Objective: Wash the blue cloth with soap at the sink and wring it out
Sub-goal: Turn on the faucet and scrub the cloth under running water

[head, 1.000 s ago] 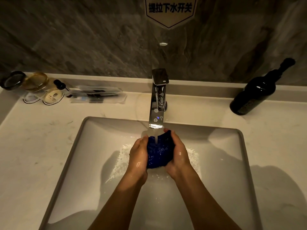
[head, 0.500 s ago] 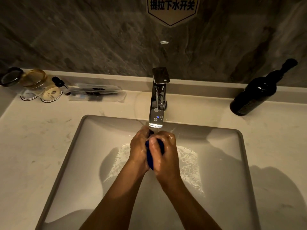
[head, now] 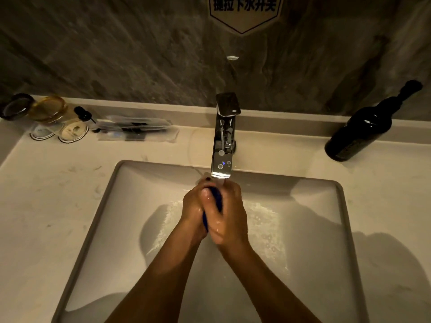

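Squeezing blue cloth [head: 217, 197] under "提拉下水开关".

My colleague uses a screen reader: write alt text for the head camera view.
Two hands, left hand and right hand, squeeze a blue cloth between them under the chrome faucet over a white sink. A dark bottle stands on the counter at right, toiletries at left.

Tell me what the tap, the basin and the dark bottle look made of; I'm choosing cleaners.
Tap: polished metal, likely chrome plated, since it mirrors its surroundings. Basin: smooth, glossy white, probably glazed ceramic, judging by its soft sheen. Bottle: dark and shiny with sharp highlights, so probably glass, though glossy plastic cannot be ruled out.
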